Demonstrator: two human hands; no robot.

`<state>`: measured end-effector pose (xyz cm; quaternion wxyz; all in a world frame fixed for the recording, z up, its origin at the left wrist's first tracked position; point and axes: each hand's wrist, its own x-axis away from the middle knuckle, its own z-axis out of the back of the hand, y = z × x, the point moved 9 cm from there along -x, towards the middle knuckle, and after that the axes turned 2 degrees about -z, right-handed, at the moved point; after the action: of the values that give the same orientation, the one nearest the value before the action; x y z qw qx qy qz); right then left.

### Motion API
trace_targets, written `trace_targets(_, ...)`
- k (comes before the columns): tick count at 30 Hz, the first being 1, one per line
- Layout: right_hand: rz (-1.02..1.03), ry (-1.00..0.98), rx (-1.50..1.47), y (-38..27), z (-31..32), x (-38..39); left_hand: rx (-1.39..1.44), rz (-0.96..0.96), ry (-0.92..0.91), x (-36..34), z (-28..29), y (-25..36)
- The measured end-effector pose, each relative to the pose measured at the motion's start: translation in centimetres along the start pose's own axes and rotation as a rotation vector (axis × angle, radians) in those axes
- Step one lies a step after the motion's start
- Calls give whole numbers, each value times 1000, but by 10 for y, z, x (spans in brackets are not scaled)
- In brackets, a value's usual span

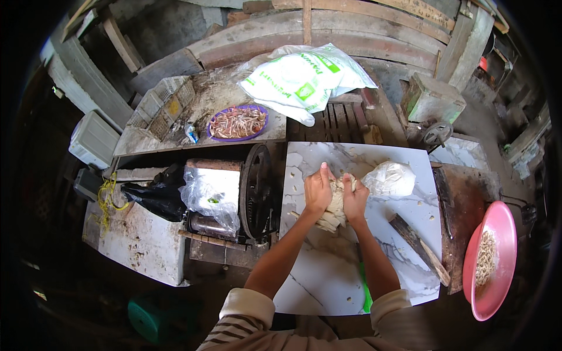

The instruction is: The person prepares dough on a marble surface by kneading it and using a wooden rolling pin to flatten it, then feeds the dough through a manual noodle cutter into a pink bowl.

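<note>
I have both palms pressed around a pale bundle of dough strips (335, 205), left hand (317, 190) and right hand (355, 200) closed against its sides. It sits mid-slab on the white marble board (328, 275), a white bag (389, 179) just right.

A rough, small food-making workshop, likely for noodles: a hand-cranked roller machine (234, 199) with a large black wheel stands beside a flour-dusted marble table (328, 275), with a pink basin of noodles (497, 228), a flour sack (304, 79), and weathered timber planks (328, 29) all around.
</note>
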<state>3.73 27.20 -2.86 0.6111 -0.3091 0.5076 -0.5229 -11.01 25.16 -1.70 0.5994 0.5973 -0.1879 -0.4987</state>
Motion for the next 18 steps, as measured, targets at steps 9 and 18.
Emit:
trace_targets(9,-114,69,-60,14,0,1,17,-78,107,7,12,10)
trace_targets(18,-123,-605,-51,28,-3,5,-137,-348,-305,44,16,25)
